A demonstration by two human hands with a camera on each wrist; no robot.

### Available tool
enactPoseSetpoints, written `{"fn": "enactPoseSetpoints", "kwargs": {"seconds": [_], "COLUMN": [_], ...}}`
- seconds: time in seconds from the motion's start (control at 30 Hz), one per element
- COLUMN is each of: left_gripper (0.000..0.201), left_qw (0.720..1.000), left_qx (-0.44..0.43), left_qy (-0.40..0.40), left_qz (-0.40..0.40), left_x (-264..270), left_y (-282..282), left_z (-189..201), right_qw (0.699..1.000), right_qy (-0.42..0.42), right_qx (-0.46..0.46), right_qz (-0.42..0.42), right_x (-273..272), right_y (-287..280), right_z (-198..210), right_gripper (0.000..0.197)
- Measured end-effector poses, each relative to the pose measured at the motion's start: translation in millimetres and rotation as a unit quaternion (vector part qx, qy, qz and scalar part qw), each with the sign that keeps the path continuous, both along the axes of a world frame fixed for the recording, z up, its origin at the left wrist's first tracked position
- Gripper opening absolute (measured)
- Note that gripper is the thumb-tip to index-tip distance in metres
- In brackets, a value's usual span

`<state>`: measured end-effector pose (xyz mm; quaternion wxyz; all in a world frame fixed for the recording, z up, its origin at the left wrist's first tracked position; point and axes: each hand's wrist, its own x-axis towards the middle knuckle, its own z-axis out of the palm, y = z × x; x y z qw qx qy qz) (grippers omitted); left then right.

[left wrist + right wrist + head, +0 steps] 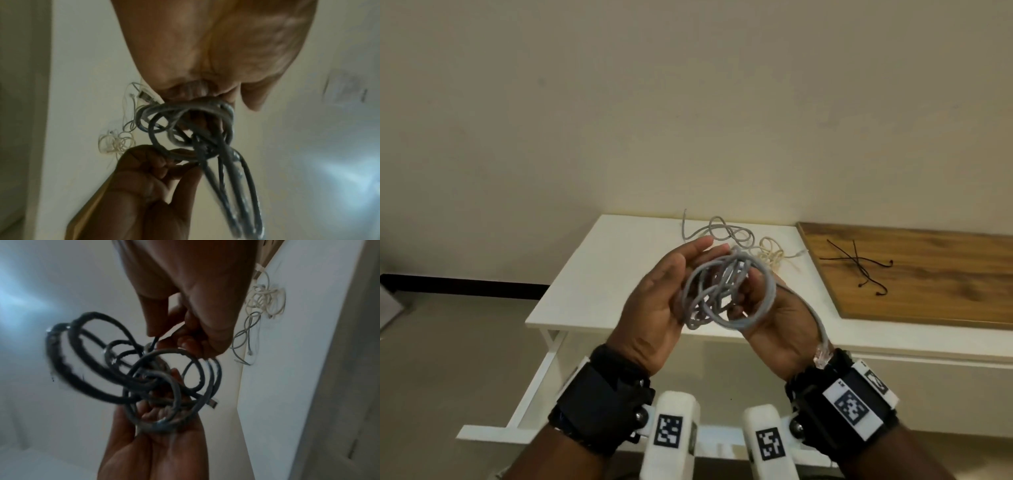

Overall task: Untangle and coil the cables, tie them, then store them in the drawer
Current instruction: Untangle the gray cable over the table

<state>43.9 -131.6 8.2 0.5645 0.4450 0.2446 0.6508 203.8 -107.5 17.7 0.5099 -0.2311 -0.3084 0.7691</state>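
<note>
Here, grey cable [726, 294] loops upright between hands, plug toward right wrist.

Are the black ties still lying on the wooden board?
Yes, the black ties lie loose on the wooden board, away from both hands.

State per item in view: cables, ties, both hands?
grey cable: tangled loops, held up between both hands
left hand: fingers straight, cupping the loops
right hand: fingers curled, pinching a strand
second grey cable: loose on white table
cream cable: tangled on table
black ties: unused, on wooden top
</note>
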Motion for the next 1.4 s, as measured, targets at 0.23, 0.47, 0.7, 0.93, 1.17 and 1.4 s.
{"fn": "enactPoseSetpoints", "kwargs": {"seconds": [0.23,0.47,0.7,0.93,1.17,1.4], "left_gripper": [0.065,0.012,0.016,0.025,0.028,0.022], "left_qw": [0.967,0.962,0.956,0.956,0.95,0.899], "left_qx": [0.026,-0.033,-0.064,-0.07,-0.093,-0.095], "left_qy": [0.239,0.238,0.224,0.23,0.249,0.238], "left_qz": [0.087,0.132,0.18,0.167,0.163,0.356], "left_x": [-27,-23,-23,1,15,-8], "left_y": [6,2,2,-5,-7,8], "left_z": [-6,-3,4,1,1,-11], "right_qw": [0.993,0.985,0.966,0.987,0.99,0.888], "right_qy": [0.009,-0.155,-0.057,-0.074,-0.13,-0.41], "right_qx": [-0.03,-0.071,-0.063,-0.134,-0.043,0.092], "right_qz": [0.111,-0.035,-0.242,-0.048,0.02,-0.189], "right_x": [8,1,37,23,0,21], "right_y": [4,1,28,23,7,17], "right_z": [-12,-10,-2,-12,-3,-1], "right_gripper": [0.061,0.028,0.019,0.029,0.052,0.042]}}
